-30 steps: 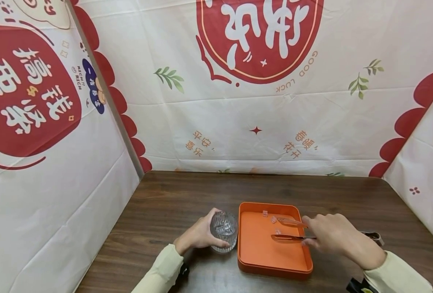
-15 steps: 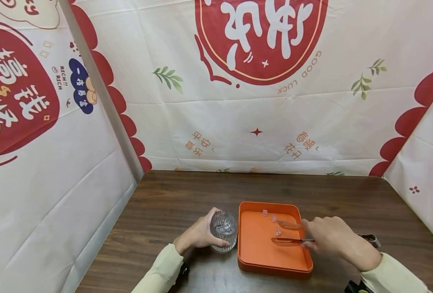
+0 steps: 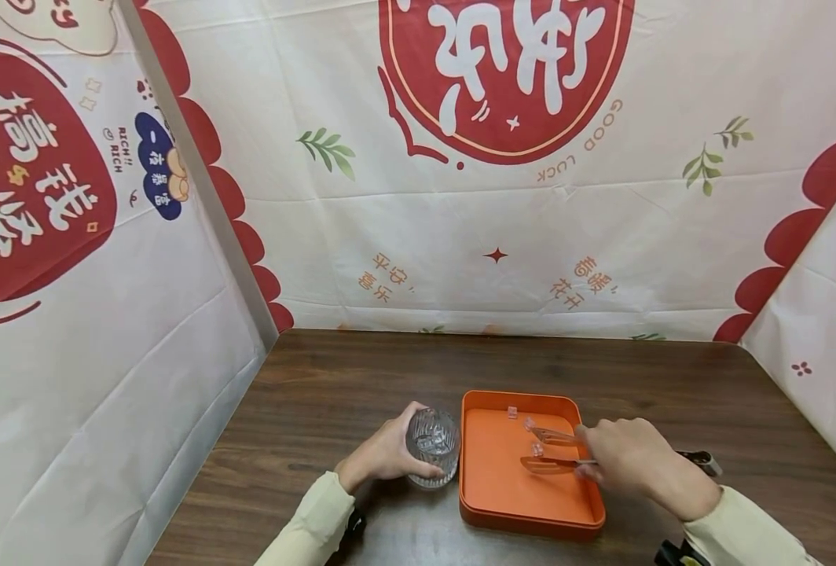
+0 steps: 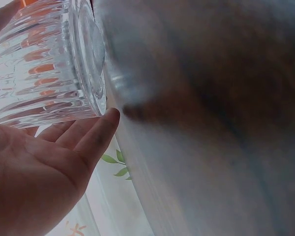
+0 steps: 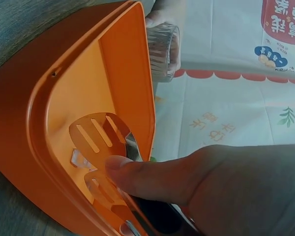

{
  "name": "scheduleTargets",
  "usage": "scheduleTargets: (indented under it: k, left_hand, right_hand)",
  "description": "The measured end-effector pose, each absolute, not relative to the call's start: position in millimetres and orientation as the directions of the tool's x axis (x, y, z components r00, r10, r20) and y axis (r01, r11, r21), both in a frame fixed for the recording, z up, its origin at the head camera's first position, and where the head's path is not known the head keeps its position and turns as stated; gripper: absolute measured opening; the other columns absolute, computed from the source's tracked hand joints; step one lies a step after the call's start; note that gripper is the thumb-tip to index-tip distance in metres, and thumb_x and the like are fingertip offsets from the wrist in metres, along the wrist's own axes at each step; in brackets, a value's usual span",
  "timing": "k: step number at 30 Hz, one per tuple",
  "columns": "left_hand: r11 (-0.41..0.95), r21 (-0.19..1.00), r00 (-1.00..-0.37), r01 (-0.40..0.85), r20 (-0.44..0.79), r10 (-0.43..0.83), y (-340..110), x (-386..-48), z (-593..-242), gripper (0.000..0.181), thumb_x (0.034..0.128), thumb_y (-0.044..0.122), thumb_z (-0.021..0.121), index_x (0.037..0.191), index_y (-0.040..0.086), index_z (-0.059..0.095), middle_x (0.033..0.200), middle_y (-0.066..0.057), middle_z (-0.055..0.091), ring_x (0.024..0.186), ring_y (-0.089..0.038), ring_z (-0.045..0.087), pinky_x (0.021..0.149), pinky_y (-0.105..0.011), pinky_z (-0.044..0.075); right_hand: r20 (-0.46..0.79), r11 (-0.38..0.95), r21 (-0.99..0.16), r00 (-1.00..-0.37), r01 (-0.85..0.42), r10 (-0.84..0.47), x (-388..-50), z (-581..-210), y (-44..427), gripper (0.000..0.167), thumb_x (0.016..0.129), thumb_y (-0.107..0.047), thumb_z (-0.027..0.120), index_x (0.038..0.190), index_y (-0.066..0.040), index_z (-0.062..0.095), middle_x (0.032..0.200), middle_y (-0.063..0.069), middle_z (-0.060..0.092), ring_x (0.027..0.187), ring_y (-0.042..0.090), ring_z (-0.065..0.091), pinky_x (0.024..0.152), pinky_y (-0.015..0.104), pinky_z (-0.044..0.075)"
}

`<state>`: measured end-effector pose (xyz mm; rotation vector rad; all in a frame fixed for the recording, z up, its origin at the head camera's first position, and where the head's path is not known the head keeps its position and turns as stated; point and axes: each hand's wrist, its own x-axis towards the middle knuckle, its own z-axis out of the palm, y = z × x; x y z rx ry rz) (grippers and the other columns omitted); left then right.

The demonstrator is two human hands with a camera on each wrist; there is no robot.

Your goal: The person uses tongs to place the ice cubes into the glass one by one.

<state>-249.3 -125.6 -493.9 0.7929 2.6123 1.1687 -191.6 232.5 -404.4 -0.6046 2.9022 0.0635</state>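
A clear ribbed glass (image 3: pixel 434 440) stands on the table left of the orange tray (image 3: pixel 471 495). My left hand (image 3: pixel 388 448) grips it, thumb on the near side and fingers around the far side. In my right hand (image 3: pixel 626 456) is a pair of metal tongs (image 3: pixel 701 461) with slotted ends, held over the tray's right wall. Their two ends (image 5: pixel 99 140) stand apart inside the tray. Small clear cubes lie on the tray floor: one cube (image 3: pixel 512 412) near the back, another cube (image 3: pixel 529 423), and a third cube (image 3: pixel 537 450) by the tong ends.
The dark wooden table (image 3: pixel 361 362) extends behind and to both sides of the tray. White printed cloth (image 3: pixel 418 236) hangs behind it and along the left and right.
My right hand and the tongs have shifted a little to the left, and the tong ends have come closer together around the nearest cube. My left hand and the glass have not moved.
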Motion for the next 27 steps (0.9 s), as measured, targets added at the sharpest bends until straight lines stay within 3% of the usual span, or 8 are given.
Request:
scheduleTargets:
  k: [14, 27]
  left_hand:
    - [0.524, 0.741, -0.827, 0.42, 0.074, 0.558, -135, -251, -501, 0.084, 0.064, 0.039, 0.093, 0.13, 0.021, 0.044, 0.108, -0.005, 0.068, 0.097, -0.017, 0.065, 0.086, -0.032, 0.051]
    - [0.531, 0.739, -0.826, 0.415, 0.06, 0.561, -135, -251, -495, 0.085, 0.0645, 0.04, 0.093, 0.131, 0.021, 0.044, 0.108, -0.003, 0.068, 0.096, -0.014, 0.064, 0.087, -0.03, 0.051]
  right_hand:
    - [-0.152, 0.927, 0.031, -0.918, -0.374, -0.366, -184, -414, 218, 0.036, 0.081, -0.042, 0.078, 0.102, -0.015, 0.066, 0.071, -0.007, 0.059, 0.057, 0.013, 0.055, 0.051, 0.036, 0.047]
    - [-0.113, 0.911, 0.024, -0.907, -0.411, -0.406, -183, -411, 216, 0.026, 0.082, -0.035, 0.079, 0.079, -0.02, 0.058, 0.063, -0.009, 0.049, 0.051, 0.009, 0.046, 0.048, 0.031, 0.039]
